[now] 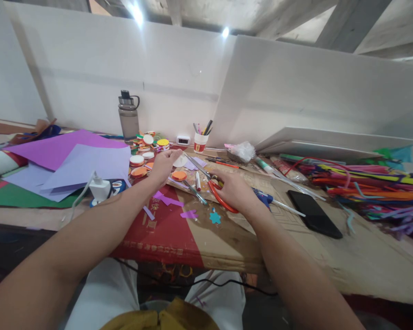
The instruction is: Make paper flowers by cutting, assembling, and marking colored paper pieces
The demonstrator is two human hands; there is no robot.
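My left hand (164,166) is closed in a pinch at the edge of a white round piece (181,160). In my right hand (231,187) is a pair of scissors with red-orange handles (220,198). Its blades point up and left, their tips close to the white piece; whether they touch it I cannot tell. Just below lie an orange disc (179,175), a white marker with a red end (198,181) and purple paper scraps (168,199). A teal flower-shaped cutout (214,217) rests nearer the table's front edge.
Purple and lilac sheets (86,167) and a white charger (99,188) lie left. Behind stand a water bottle (128,117) and a paper cup of pens (200,141). To the right are a blue glue gun (262,198), a black phone (313,213) and colourful pipe cleaners (375,183).
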